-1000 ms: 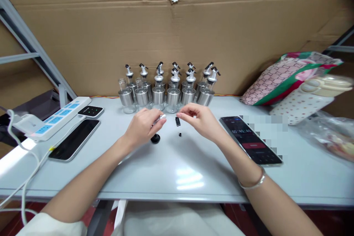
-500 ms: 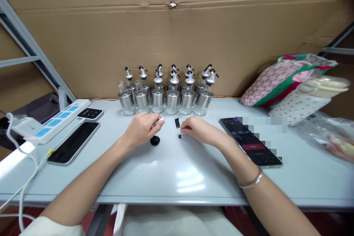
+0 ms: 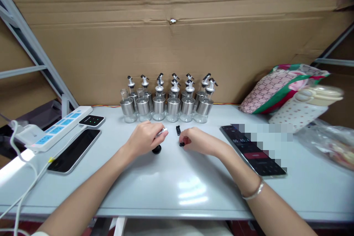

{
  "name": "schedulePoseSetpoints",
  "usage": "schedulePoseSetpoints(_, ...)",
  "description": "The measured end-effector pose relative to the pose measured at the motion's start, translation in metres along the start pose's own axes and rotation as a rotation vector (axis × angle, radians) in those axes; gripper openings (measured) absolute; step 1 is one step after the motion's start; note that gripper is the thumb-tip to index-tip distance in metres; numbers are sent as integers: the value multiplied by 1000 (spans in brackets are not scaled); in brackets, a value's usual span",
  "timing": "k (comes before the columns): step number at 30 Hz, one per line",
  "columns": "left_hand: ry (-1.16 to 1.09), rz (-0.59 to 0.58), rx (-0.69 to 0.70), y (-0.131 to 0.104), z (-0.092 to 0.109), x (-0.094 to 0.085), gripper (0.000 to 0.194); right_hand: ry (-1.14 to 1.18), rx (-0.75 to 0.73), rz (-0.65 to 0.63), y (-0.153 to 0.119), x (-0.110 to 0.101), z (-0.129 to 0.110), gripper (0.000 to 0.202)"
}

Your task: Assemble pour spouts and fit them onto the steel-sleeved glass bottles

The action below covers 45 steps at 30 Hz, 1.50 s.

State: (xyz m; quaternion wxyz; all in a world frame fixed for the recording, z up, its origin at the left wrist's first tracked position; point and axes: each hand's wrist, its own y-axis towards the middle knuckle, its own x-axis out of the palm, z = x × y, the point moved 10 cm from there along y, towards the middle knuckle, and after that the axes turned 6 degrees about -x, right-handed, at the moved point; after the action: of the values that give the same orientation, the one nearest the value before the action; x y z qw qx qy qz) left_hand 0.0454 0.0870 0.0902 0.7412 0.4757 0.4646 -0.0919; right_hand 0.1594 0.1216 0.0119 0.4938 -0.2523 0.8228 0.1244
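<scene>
My left hand [image 3: 146, 138] is closed on a small silver-white piece [image 3: 163, 131] that sticks out past its fingertips. Just below those fingers lies a round black part [image 3: 156, 149] on the table. My right hand [image 3: 195, 141] has its fingertips pinched at a tiny black part [image 3: 181, 144] on the tabletop. Slim black pieces [image 3: 178, 130] lie between the hands, a little farther back. Behind them stand several glass bottles with steel sleeves [image 3: 173, 107]; most carry silver and black pourer tops, while two at the left have bare necks.
On the left of the table [image 3: 138, 191] are a power strip [image 3: 59, 128], a small display device [image 3: 92, 120], a phone [image 3: 74, 151] and white cables. At the right lie another phone [image 3: 253, 151], a patterned bag [image 3: 265, 92], a dotted bottle [image 3: 301, 108] and a plastic bag [image 3: 332, 142].
My right hand's fingertips have come down onto the tiny black part, which stood free beside them before. The whole view has shifted, with things lower in the picture.
</scene>
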Motion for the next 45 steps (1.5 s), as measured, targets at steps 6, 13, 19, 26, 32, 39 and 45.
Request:
schedulePoseSetpoints(6, -12, 5, 14, -1, 4, 1, 25, -22, -23, 56, 2, -2, -1, 22)
schedulePoseSetpoints(13, 41, -2, 32, -2, 5, 5, 28, -3, -47, 32, 5, 2, -5, 20)
schedulePoseSetpoints(19, 74, -43, 29, -2, 5, 9, 32, -32, -34, 52, 7, 3, 3, 22)
schedulePoseSetpoints(26, -11, -173, -160, -4, -11, 22, 36, -55, -29, 76, 4, -2, 2, 19)
schedulePoseSetpoints(32, -538, -177, -529, -12, -33, 34, 37, -1, -122, 267, -2, -30, -20, 7)
schedulePoseSetpoints(39, -1184, -38, -711, -16, -30, 44, 35, 154, -254, 402, -7, -39, -53, 11)
schedulePoseSetpoints(45, -1325, -39, -691, -14, -24, 48, 34, 229, -308, 468, -15, -46, -63, 9)
